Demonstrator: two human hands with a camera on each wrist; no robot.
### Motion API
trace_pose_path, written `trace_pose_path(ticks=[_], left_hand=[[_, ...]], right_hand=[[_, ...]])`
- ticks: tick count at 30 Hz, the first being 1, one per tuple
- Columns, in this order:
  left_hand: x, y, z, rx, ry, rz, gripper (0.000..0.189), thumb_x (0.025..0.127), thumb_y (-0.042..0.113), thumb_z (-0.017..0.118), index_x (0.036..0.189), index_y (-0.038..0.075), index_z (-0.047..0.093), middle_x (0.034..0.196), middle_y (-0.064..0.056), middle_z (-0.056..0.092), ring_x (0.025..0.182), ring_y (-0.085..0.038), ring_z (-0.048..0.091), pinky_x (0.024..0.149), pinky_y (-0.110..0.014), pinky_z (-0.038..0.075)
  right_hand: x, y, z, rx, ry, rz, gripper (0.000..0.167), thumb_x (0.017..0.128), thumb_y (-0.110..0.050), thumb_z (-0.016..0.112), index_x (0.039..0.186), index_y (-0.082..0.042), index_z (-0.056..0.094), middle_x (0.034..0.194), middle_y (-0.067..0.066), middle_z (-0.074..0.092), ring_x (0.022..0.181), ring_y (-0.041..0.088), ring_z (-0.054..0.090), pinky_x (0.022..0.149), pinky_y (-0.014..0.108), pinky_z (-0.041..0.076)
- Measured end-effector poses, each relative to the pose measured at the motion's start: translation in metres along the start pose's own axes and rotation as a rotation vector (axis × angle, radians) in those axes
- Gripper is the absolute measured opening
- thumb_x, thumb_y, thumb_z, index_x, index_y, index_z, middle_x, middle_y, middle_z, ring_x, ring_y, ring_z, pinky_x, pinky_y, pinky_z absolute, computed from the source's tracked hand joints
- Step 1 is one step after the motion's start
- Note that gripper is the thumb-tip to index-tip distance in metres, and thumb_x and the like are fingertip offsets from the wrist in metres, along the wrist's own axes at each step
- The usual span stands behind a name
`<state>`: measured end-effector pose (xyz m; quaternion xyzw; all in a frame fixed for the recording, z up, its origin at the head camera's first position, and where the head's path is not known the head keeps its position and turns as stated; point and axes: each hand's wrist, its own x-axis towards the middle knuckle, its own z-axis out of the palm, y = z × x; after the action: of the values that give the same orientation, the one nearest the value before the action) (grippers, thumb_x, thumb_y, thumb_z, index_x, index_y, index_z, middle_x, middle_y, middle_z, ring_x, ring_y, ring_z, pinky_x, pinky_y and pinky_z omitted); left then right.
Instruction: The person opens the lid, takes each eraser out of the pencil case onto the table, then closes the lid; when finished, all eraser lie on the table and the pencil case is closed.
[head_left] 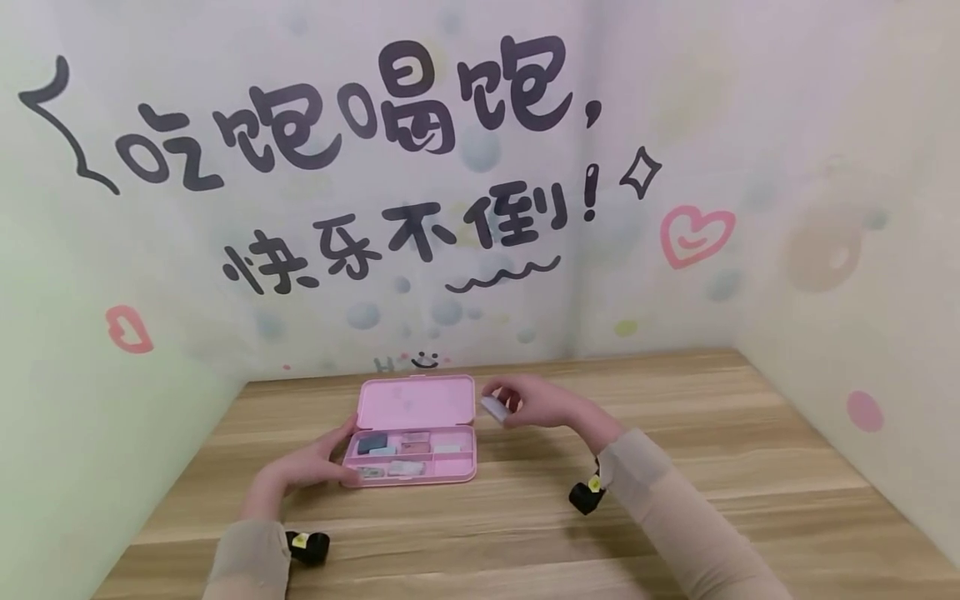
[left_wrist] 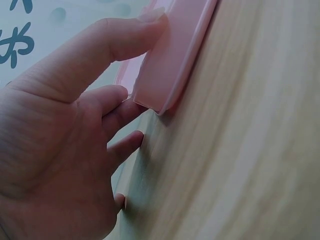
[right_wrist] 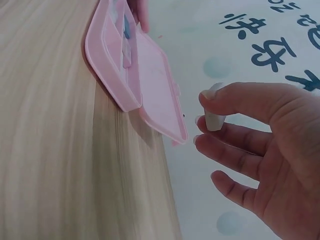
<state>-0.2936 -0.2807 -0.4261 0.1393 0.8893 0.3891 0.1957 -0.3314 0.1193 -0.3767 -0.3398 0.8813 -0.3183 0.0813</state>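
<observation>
A pink pencil case (head_left: 468, 478) lies with its lid (head_left: 416, 402) folded back. My left hand (head_left: 311, 464) grips its left end, thumb along the near side and fingers round behind, as the left wrist view shows. To the right of the lid, my right hand (head_left: 543, 402) pinches a small white block (right_wrist: 215, 121), like an eraser, between thumb and fingertips, up off the table. Inside the case sit a dark grey-blue block (head_left: 372, 442), a pinkish block (head_left: 416, 448), a white piece (head_left: 447, 448) and a clear-looking block (head_left: 406, 468) in the near compartment.
The case stands on a wood-grain table (head_left: 525, 533) near its back edge. Behind it rises a pale wall (head_left: 525, 325) with large dark lettering, and side walls flank the table. Black wrist cameras (head_left: 309, 547) hang at both cuffs.
</observation>
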Motion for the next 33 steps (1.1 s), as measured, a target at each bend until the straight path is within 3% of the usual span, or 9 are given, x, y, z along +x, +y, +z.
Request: trace_pose_path(ticks=[7, 24, 33], left_hand=[[0.000, -0.001, 0.000, -0.015, 0.020, -0.019, 0.114, 0.075, 0.032, 0.081, 0.157, 0.015, 0.003, 0.158, -0.027, 0.002, 0.141, -0.048, 0.004, 0.107, -0.068, 0.012], [-0.003, -0.003, 0.001, -0.028, 0.009, -0.033, 0.115, 0.076, 0.034, 0.080, 0.156, 0.015, 0.000, 0.158, -0.027, -0.004, 0.141, -0.049, -0.001, 0.106, -0.069, 0.008], [0.002, -0.003, 0.001, -0.049, 0.006, -0.011, 0.114, 0.076, 0.032, 0.081, 0.157, 0.018, 0.002, 0.159, -0.025, -0.003, 0.142, -0.048, -0.001, 0.107, -0.068, 0.008]], right_hand=[[-0.008, 0.013, 0.003, 0.097, 0.077, -0.014, 0.042, 0.079, -0.006, 0.075, 0.118, -0.012, 0.061, 0.096, 0.003, 0.062, 0.084, 0.020, 0.056, 0.072, 0.033, 0.048], [-0.005, 0.038, 0.027, 0.276, 0.291, 0.146, 0.040, 0.077, -0.005, 0.077, 0.113, -0.006, 0.061, 0.089, 0.006, 0.060, 0.078, 0.019, 0.056, 0.068, 0.029, 0.048], [-0.012, 0.046, 0.038, 0.340, 0.350, 0.190, 0.042, 0.076, -0.005, 0.079, 0.114, -0.002, 0.059, 0.086, 0.007, 0.058, 0.074, 0.017, 0.052, 0.060, 0.026, 0.045]])
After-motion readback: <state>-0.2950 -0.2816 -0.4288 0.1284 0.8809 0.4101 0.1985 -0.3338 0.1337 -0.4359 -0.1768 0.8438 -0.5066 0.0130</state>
